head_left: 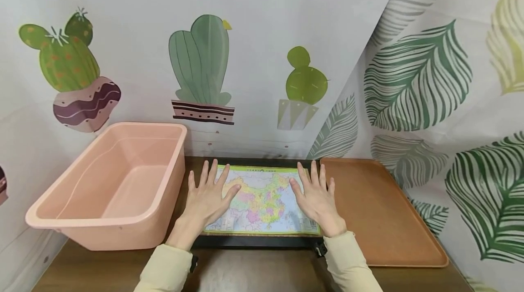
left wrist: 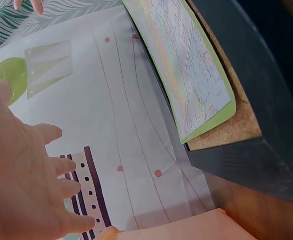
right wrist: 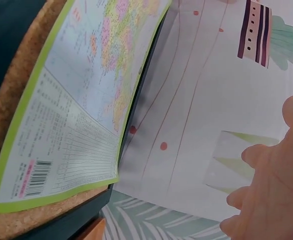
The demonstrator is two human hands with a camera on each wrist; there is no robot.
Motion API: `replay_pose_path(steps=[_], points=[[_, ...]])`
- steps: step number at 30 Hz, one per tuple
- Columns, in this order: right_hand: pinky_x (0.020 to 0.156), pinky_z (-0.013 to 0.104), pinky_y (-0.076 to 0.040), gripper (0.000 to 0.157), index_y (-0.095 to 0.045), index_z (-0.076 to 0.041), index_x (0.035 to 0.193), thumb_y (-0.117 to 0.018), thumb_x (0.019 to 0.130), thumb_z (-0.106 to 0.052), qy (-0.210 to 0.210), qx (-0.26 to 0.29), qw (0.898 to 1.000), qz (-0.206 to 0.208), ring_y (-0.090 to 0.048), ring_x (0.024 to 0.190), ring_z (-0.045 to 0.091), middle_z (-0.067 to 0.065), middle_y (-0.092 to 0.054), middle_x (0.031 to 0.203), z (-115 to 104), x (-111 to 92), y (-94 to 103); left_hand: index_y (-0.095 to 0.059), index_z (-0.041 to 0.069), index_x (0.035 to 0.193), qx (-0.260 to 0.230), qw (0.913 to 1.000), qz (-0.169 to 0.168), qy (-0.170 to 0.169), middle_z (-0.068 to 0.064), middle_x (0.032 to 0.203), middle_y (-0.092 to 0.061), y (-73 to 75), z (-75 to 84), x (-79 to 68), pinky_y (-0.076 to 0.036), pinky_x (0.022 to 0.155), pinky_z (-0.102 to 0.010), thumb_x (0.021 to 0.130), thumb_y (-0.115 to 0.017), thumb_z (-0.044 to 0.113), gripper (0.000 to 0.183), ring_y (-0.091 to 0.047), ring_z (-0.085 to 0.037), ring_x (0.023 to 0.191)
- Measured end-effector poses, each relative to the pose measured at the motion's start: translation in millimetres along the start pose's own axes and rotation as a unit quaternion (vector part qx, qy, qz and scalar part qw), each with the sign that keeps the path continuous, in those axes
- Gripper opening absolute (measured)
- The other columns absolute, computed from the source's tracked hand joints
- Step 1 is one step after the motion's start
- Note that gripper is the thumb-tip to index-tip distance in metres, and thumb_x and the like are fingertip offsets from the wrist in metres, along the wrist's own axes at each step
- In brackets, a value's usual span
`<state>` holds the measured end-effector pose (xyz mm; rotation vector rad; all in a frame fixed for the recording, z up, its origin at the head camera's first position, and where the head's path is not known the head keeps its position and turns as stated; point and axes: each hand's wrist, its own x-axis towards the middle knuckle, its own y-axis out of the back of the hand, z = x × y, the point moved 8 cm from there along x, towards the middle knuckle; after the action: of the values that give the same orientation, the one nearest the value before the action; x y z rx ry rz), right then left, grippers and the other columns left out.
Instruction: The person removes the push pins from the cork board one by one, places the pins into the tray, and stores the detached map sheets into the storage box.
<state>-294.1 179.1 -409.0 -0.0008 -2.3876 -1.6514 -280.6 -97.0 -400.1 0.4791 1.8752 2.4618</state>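
A paper map (head_left: 258,201) with a bright green border lies on a cork board (left wrist: 246,117) set in a black frame (head_left: 258,241). One corner of the map lifts slightly off the cork in the left wrist view. My left hand (head_left: 208,198) is spread above the map's left side, fingers straight and apart. Over the right side hovers my right hand (head_left: 317,196), its fingers likewise extended. Both wrist views show a gap between the hand and the map, and neither hand holds anything. The map's lower right, with a barcode, shows in the right wrist view.
A deep pink plastic tub (head_left: 110,233) stands left of the board on the brown wooden table (head_left: 245,269). To the right lies a flat orange-brown tray (head_left: 380,214). Curtains printed with cacti and leaves hang behind and at the sides.
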Motion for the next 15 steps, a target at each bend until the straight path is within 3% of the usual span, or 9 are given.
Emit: replay_pose_path(steps=[7,15], points=[[0.108,0.069,-0.001,0.069,-0.017,-0.023,0.158,-0.02,0.101,-0.062,0.008,0.004,1.0,0.018,0.011,0.146,0.036,0.016,0.003,0.162,-3.1,2.9,3.8,-0.021,0.022,0.157,0.004,0.9998,0.018,-0.001,-0.012,0.163,-0.007,3.4,-3.1,0.7,0.008,0.111,-0.062,0.096,-0.023,0.071,0.079,0.005,-0.032,0.148],[0.109,0.068,-0.003,0.069,-0.017,-0.022,0.158,-0.019,0.101,-0.061,0.006,0.013,1.0,0.014,0.012,0.146,0.035,0.016,0.003,0.162,-1.3,3.9,3.6,-0.021,0.022,0.157,0.005,0.9999,0.014,-0.008,-0.012,0.163,-0.007,0.6,0.2,0.1,0.002,0.112,-0.064,0.095,-0.02,0.072,0.08,0.004,-0.032,0.148]])
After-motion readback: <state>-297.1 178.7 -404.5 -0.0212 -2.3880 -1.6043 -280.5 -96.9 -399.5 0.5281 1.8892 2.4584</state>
